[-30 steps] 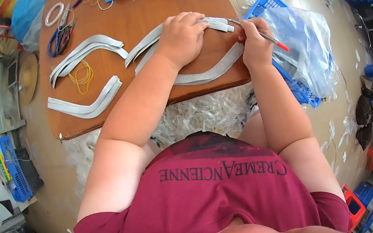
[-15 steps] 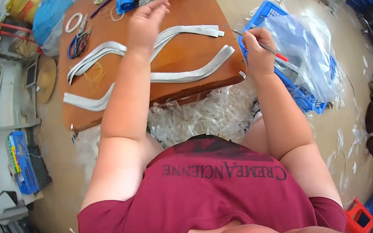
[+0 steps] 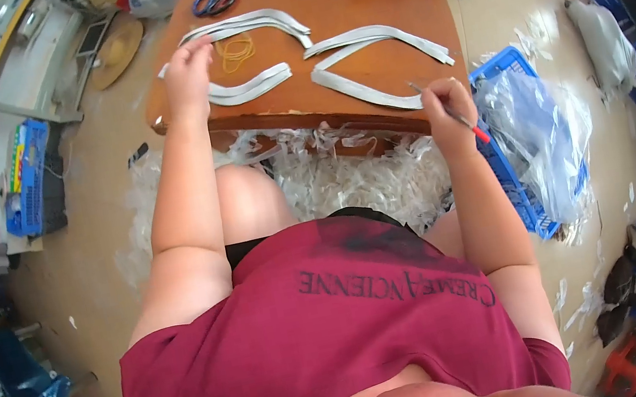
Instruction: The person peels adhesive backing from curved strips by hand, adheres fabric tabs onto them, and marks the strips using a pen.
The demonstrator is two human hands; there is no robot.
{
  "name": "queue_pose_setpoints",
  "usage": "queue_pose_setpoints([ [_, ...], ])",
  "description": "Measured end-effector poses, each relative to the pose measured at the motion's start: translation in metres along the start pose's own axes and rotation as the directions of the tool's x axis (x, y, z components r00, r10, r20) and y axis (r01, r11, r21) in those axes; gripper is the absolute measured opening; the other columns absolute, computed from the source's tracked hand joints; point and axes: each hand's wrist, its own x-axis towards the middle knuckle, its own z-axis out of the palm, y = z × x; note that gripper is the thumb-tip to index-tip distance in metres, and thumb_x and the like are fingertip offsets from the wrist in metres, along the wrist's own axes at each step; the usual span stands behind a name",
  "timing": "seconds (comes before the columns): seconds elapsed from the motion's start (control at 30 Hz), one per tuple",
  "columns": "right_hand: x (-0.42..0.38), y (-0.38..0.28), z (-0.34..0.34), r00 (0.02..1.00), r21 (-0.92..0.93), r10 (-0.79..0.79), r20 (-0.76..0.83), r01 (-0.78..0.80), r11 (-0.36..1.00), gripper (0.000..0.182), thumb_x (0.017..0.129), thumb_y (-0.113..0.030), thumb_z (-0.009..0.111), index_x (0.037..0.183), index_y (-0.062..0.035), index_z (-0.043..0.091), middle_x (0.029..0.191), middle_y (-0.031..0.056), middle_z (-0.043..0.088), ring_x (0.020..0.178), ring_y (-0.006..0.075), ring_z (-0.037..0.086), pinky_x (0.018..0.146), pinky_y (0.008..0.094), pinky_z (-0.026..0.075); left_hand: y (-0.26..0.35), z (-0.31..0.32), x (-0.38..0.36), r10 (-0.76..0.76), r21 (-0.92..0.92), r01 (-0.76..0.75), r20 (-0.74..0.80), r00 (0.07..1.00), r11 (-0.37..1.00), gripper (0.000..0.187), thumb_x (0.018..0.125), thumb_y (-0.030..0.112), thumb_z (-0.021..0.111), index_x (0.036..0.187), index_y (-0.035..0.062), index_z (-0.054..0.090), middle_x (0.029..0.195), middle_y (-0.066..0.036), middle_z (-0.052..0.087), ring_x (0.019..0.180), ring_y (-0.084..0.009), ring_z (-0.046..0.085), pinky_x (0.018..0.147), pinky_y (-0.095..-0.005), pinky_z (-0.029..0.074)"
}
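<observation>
Your left hand (image 3: pixel 187 75) rests with fingers bent on the near-left curved grey strips (image 3: pixel 251 85) at the wooden table (image 3: pixel 377 1) edge; your right hand (image 3: pixel 444 101) pinches a red-tipped pen (image 3: pixel 457 119) beside the right-hand strip (image 3: pixel 363 89). Press the strips flat, stack their ends evenly, and keep the pen tip clear.

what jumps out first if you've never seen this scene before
Curved grey strips lie across the brown table. The left hand rests on the strips at its left edge, while the right hand grips a red-tipped tool at the near edge. White shreds pile up below the table.
</observation>
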Motion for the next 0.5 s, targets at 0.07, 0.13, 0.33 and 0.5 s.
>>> queue_pose_setpoints([
  [0.07,-0.013,-0.008,0.025,0.993,-0.013,0.023,0.113,-0.022,1.000,0.008,0.079,-0.006,0.065,0.079,-0.0020,0.057,0.070,0.0047,0.060,0.063,0.0101,0.055,0.059,0.0239,0.045,-0.002,-0.011,-0.023,0.192,0.383,-0.207,0.078,0.978,0.900,0.012,0.084,0.015,0.065,0.090,0.0062,0.070,0.093,-0.003,0.066,0.086,-0.0123,0.061,0.078,-0.0255,0.047],
  [0.13,-0.021,-0.028,0.054,0.959,0.000,0.129,0.254,-0.133,0.991,0.010,0.079,-0.009,0.066,0.080,-0.0017,0.058,0.071,0.0048,0.061,0.064,0.0098,0.056,0.059,0.0247,0.046,-0.007,-0.012,-0.032,0.359,0.494,-0.477,0.319,0.877,0.727,0.015,0.080,0.015,0.067,0.092,0.0075,0.070,0.095,-0.005,0.067,0.086,-0.0189,0.063,0.078,-0.0303,0.048],
  [0.33,-0.004,-0.047,0.140,0.854,0.059,0.419,0.309,-0.456,0.888,0.015,0.082,-0.014,0.064,0.082,0.0001,0.058,0.074,0.0058,0.062,0.066,0.0098,0.056,0.060,0.0250,0.047,-0.022,-0.010,-0.035,0.469,0.447,-0.729,0.564,0.680,0.519,0.021,0.073,0.019,0.070,0.091,0.0078,0.070,0.097,-0.007,0.066,0.089,-0.0258,0.061,0.081,-0.0380,0.047],
  [0.5,0.016,-0.040,0.198,0.819,0.216,0.491,0.296,-0.558,0.801,0.015,0.082,-0.011,0.061,0.085,0.0021,0.054,0.074,0.0067,0.062,0.067,0.0109,0.057,0.062,0.0250,0.047,-0.029,-0.019,-0.027,0.347,0.488,-0.655,0.580,0.737,0.577,0.021,0.072,0.023,0.073,0.090,0.0130,0.072,0.092,-0.005,0.066,0.092,-0.0247,0.058,0.082,-0.0372,0.046],
])
